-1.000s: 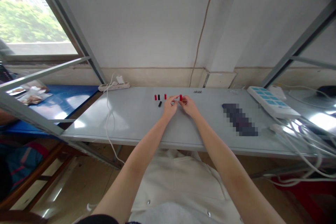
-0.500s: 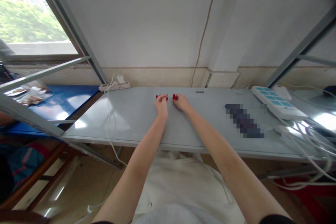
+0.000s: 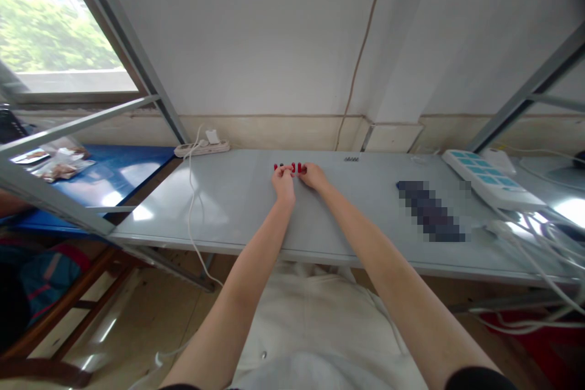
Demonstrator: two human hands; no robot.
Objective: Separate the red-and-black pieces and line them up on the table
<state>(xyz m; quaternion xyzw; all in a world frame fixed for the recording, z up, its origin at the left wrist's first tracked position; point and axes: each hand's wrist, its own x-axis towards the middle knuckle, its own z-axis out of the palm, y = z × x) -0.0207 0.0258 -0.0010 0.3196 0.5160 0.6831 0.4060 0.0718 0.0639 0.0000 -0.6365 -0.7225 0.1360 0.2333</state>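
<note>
Both hands are close together at the middle of the grey table (image 3: 237, 213), toward its back. My left hand (image 3: 284, 181) has its fingers closed on a small red piece (image 3: 293, 167); another red bit (image 3: 275, 167) shows just behind its knuckles. In my right hand (image 3: 313, 175), thumb and fingers pinch a small upright red piece (image 3: 300, 167). The two red pieces stand side by side with a narrow gap. What exactly they are is too small to tell. A short row of small dark items (image 3: 351, 159) lies to the right, near the wall.
A white power strip (image 3: 202, 148) with a hanging cable sits at the back left. At the right are a pixelated dark object (image 3: 429, 210) and a large white and blue power strip (image 3: 491, 180) with cables. Metal posts frame both sides.
My right hand and its red piece have come nearer to the red piece at my left hand, so the gap is smaller. The camera view has shifted slightly.
</note>
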